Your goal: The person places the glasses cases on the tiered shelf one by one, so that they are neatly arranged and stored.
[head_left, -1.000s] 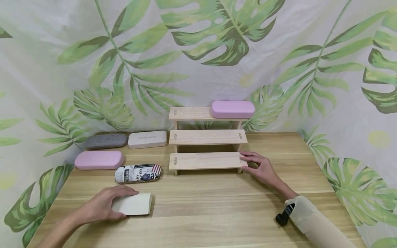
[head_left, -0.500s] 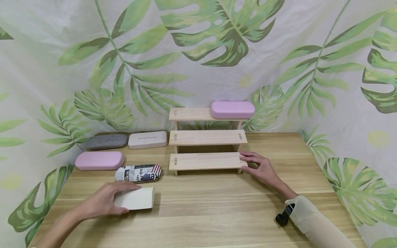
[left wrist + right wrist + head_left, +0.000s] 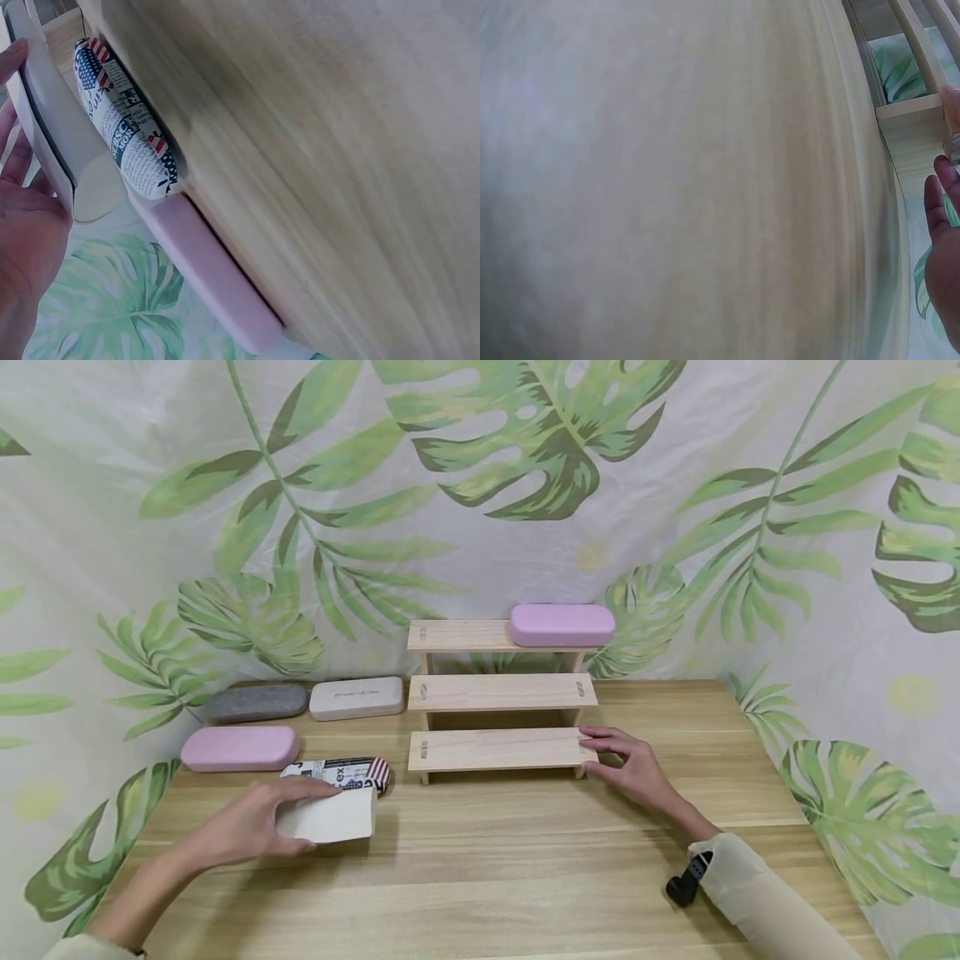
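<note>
My left hand (image 3: 243, 827) grips a cream glasses case (image 3: 330, 817) by its left end, thumb in front and fingers behind, above the table. In the left wrist view the case's dark seam shows. Just behind it, partly covered, lies a newsprint-patterned glasses case (image 3: 337, 772) with flag motifs. My right hand (image 3: 633, 774) holds the right end of the lowest shelf of a three-step wooden display rack (image 3: 495, 750), fingers on top and thumb at the front edge. On the rack's top step, at the right, sits a pink glasses case (image 3: 562, 625).
Another pink case (image 3: 240, 748), a grey case (image 3: 257, 702) and an off-white case (image 3: 357, 698) lie on the wooden table (image 3: 525, 877), left of the rack. A leaf-printed sheet (image 3: 480, 560) hangs close behind. A black strap (image 3: 692, 880) circles the right wrist.
My left hand has lifted the cream glasses case off the table and carried it away from me, partly over the newsprint-patterned case. The right hand has stayed on the rack.
</note>
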`<action>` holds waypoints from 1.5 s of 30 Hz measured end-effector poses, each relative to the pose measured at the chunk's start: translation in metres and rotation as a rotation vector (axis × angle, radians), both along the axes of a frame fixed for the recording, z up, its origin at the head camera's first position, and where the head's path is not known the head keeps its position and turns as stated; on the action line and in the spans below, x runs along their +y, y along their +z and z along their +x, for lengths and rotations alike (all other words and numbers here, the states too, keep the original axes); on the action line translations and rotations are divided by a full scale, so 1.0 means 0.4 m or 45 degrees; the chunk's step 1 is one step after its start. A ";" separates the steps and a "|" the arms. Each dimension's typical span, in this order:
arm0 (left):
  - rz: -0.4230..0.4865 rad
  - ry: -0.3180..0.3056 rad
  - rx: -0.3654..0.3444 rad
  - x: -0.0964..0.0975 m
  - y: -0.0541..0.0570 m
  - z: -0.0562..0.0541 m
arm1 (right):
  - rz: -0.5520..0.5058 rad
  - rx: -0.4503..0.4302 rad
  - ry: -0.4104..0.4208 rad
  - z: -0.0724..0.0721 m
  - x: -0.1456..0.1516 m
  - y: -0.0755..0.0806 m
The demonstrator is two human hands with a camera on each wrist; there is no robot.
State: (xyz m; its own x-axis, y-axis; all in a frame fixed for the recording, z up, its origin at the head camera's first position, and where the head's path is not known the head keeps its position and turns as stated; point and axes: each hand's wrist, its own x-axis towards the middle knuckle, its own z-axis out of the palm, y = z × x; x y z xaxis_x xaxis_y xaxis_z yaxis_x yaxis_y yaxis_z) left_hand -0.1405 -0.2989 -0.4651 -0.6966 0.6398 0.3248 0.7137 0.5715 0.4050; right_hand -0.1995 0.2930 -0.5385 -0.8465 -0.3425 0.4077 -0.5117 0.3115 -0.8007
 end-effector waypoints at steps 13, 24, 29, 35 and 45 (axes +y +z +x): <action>0.065 -0.033 0.035 0.020 0.038 -0.043 | 0.007 0.049 -0.001 -0.004 0.001 -0.007; 0.050 -0.001 0.025 0.027 0.079 -0.071 | 0.009 0.036 0.000 -0.005 0.001 -0.014; 0.061 -0.005 0.028 0.037 0.105 -0.090 | 0.002 0.034 -0.005 -0.002 0.000 -0.010; 0.048 -0.014 0.067 0.045 0.129 -0.116 | -0.008 0.052 0.008 -0.003 -0.001 -0.009; 0.005 0.021 0.068 0.058 0.180 -0.156 | -0.009 0.053 -0.006 -0.005 0.001 -0.016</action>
State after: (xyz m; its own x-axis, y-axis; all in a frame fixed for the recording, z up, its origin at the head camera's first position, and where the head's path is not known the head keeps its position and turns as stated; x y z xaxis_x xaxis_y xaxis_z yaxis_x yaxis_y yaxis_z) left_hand -0.2030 -0.2757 -0.3930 -0.6886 0.6270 0.3643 0.7249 0.5821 0.3684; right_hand -0.2017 0.2932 -0.5449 -0.8303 -0.3355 0.4451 -0.5433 0.3087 -0.7807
